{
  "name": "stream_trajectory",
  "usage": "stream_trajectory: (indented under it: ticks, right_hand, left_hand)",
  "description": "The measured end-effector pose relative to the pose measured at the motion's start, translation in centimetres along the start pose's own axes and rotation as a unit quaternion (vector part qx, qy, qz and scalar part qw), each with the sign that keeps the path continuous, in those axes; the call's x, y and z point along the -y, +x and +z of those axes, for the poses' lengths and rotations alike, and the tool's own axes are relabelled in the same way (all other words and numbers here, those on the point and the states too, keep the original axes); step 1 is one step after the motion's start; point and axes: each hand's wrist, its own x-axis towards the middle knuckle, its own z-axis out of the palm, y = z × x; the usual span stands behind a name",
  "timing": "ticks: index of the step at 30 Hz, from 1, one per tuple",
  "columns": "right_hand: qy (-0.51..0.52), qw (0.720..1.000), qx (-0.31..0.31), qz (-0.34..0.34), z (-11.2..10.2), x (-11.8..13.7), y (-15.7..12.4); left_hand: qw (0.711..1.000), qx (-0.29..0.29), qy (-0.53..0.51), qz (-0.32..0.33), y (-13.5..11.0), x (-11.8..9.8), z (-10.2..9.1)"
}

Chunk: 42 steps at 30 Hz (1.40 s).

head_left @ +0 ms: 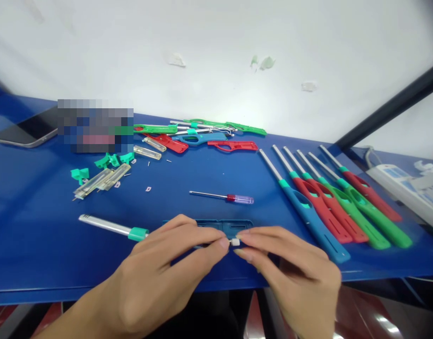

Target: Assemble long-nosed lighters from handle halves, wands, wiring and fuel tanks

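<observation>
My left hand [167, 263] is closed in a pinch on a small white part [235, 242] with a thin stem. My right hand [290, 263] is just right of it, thumb and forefinger apart beside the white part's end; I see nothing held between them. Behind my fingers lies a blue lighter handle half [225, 226], inner side up and partly hidden. A metal lighter tube [105, 225] with a green collar [138, 234] extends left from beneath my left hand; its right end is covered.
A screwdriver [234, 198] lies beyond my hands. Several gas lighters [318, 202] are lined up at right. Clear fuel tanks [96, 182], green triggers [110, 160] and tiny parts are at left. Handle halves [234, 146] are piled behind, near a phone [29, 125].
</observation>
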Motion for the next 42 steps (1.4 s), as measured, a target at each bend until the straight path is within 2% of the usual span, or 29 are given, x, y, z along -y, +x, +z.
stream_trajectory:
  ticks: [7, 10, 14, 25, 31, 36, 42]
  right_hand:
    - [-0.067, 0.991, -0.029, -0.11, 0.8, -0.9, -1.6]
    - [-0.08, 0.989, -0.019, -0.125, 0.7, -1.0, -1.7]
    - [-0.088, 0.99, 0.007, -0.108, 0.2, -0.5, -1.7]
    - [-0.109, 0.985, 0.039, -0.128, 0.1, -0.5, -1.0]
    - [-0.089, 0.991, 0.019, -0.1, 0.3, -0.1, -1.0]
    - [-0.142, 0.988, -0.015, -0.054, 0.8, 0.1, -0.5]
    - [-0.188, 0.981, 0.041, -0.038, 0.7, -0.4, -0.3]
  left_hand:
    - [1.0, 0.004, 0.018, -0.01, -0.7, 0.1, -0.2]
    - [0.999, -0.003, 0.025, -0.023, -0.8, -0.1, -0.2]
    - [0.999, -0.005, 0.02, -0.026, -0.5, -0.2, -0.2]
    - [1.0, -0.001, 0.006, -0.027, -1.1, -0.1, -0.1]
    - [1.0, 0.008, 0.001, -0.015, -0.2, 0.3, -0.3]
    - [1.0, -0.001, 0.007, -0.028, 0.7, 0.7, -0.4]
    - [0.998, -0.043, 0.006, -0.046, 1.0, 1.1, 0.9]
